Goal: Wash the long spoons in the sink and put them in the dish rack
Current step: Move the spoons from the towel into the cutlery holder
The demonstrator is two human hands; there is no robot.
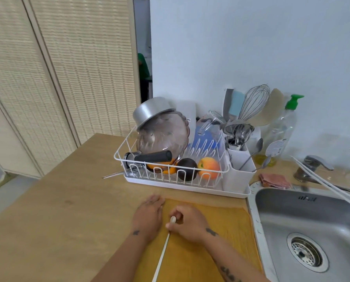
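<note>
Fingers (175, 215) of the right hand (188, 222) are clenched around a long white spoon (163, 249) near its pale bowl end, the handle running down toward 6 o'clock out of view. At 9 o'clock of it the left hand (148, 216) lies flat and released on the desk (58, 200), palm down, touching the edge of a mustard-yellow mat (217, 237) on which the right hand rests.

Largest around them, a woven folding screen (58, 68) stands at 10 o'clock and a white wall (251, 47) at 1 o'clock. At 3 o'clock sits the steel sink (304, 220) with its drain strainer (307, 254), basin bare; a faucet (312, 165) stands behind it, and two long white sticks (329, 184), perhaps more spoon handles, cross its far rim.

At 12 o'clock the white wire dish rack (170, 176) stands between the hands and the wall, already crowded: a tinted glass bowl (164, 137) on edge with a metal pot (151, 110) tipped over it, a black handle (153, 156), an orange (164, 169), a dark avocado (187, 168) and a peach-coloured fruit (208, 167). Its cutlery holder (241, 159) at the right end carries metal spoons (241, 135), a whisk (253, 102) and spatulas (236, 102). Beside it stands a dish soap bottle (280, 131) with a green pump, and a pink cloth (275, 181) lies near the sink corner.
</note>
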